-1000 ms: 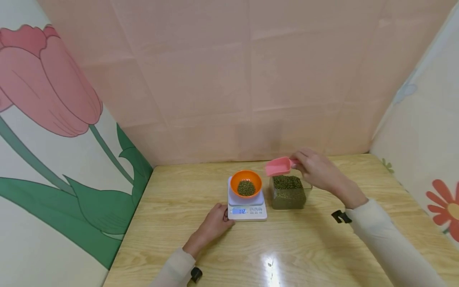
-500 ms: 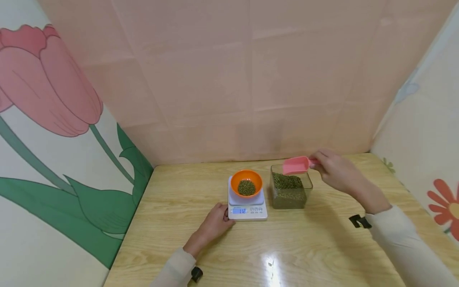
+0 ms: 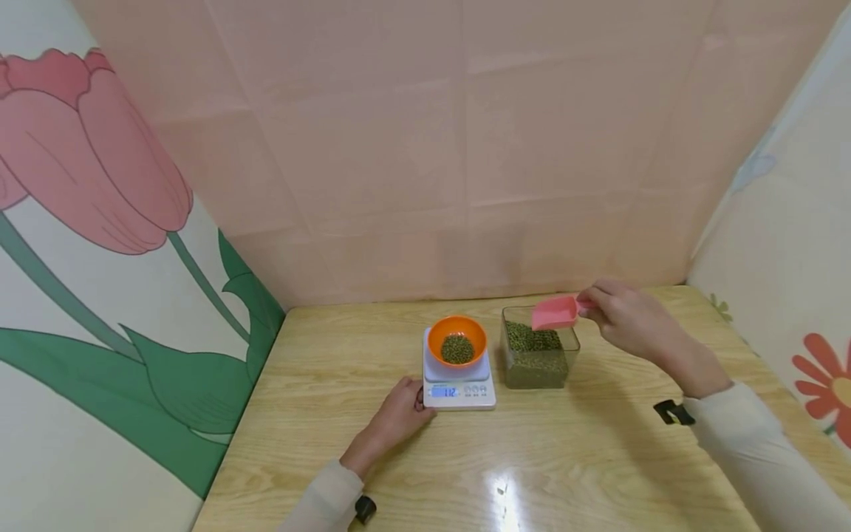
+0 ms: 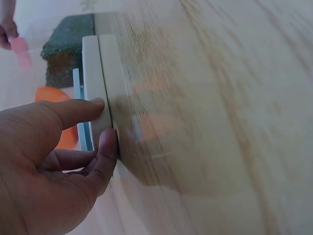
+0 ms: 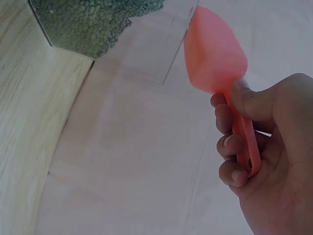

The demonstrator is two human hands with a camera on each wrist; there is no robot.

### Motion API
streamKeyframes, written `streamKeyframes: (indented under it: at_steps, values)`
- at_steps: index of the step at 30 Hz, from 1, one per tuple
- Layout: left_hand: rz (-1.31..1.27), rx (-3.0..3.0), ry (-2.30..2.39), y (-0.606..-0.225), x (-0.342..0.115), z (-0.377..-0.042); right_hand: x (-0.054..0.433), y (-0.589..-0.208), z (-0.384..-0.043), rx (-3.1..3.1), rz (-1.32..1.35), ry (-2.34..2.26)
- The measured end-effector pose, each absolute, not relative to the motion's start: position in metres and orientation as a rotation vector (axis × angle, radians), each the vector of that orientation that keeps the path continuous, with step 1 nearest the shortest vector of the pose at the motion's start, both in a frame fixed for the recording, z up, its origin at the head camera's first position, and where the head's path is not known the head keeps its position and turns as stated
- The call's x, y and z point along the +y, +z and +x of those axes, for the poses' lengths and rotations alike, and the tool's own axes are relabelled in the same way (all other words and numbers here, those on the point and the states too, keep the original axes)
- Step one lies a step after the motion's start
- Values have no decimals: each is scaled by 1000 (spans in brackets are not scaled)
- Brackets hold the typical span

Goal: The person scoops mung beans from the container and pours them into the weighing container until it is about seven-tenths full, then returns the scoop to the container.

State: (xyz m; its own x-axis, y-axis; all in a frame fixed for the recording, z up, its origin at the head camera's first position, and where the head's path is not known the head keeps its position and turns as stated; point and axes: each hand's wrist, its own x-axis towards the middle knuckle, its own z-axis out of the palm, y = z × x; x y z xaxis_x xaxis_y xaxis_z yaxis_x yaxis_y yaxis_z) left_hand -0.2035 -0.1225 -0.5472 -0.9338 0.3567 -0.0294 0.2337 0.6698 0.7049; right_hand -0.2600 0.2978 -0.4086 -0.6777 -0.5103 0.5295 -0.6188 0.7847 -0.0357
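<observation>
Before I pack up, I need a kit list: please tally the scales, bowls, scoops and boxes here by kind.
Scale: 1
Bowl, on the scale: 1
Scoop, in the right hand: 1
Box, beside the scale: 1
Total: 4

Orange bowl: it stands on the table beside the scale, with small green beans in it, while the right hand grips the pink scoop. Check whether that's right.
One thing is wrong: the orange bowl stands on the scale, not beside it, as the head view shows. It does hold small green beans, and the right hand does grip the pink scoop.
</observation>
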Motion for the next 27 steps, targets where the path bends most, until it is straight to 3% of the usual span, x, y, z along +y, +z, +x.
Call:
streamKeyframes:
  at_steps: [27]
  values:
    - [462, 2707, 1107, -549, -123, -205, 284, -420, -268, -2644, 880, 221]
